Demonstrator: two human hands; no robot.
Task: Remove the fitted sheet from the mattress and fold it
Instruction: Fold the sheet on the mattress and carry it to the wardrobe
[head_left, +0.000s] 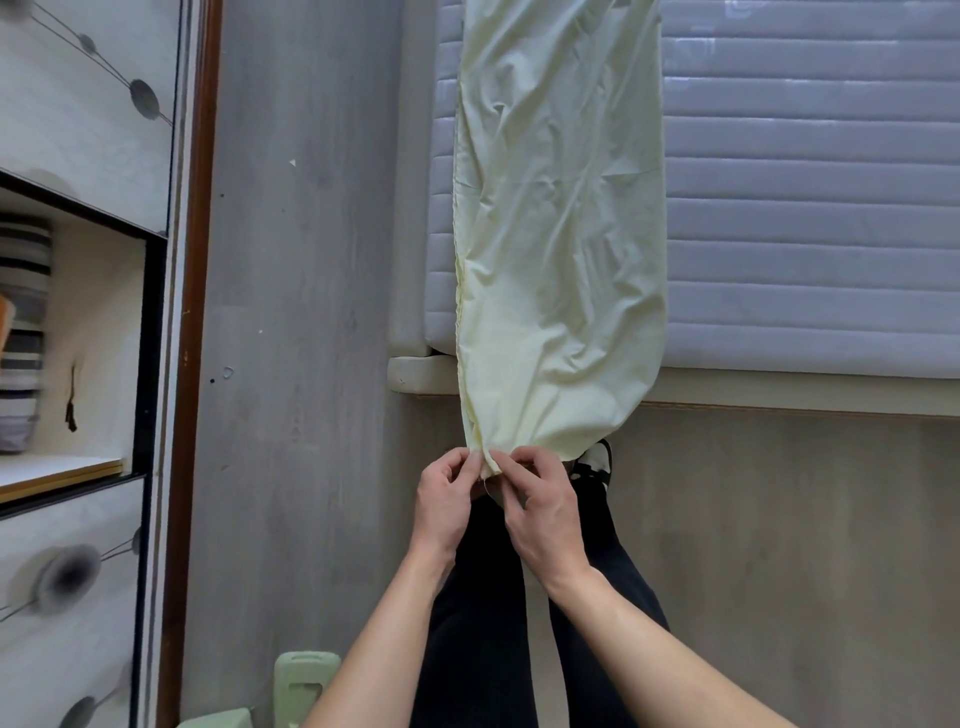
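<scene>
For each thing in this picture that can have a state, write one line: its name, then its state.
fitted sheet: off the mattress, folded into a long strip, near end pinched
mattress: bare, quilted top showing
left hand: pinching the sheet's end
right hand: pinching the sheet's end
cabinet: one compartment open, striped items inside

We see soft, even, cool light with no hard shadows and no glare. The pale sheet (561, 234) is the brightest area. The wide lens bends straight lines near the edges, and the cabinet (78, 312) at left looks slightly blurred.
</scene>
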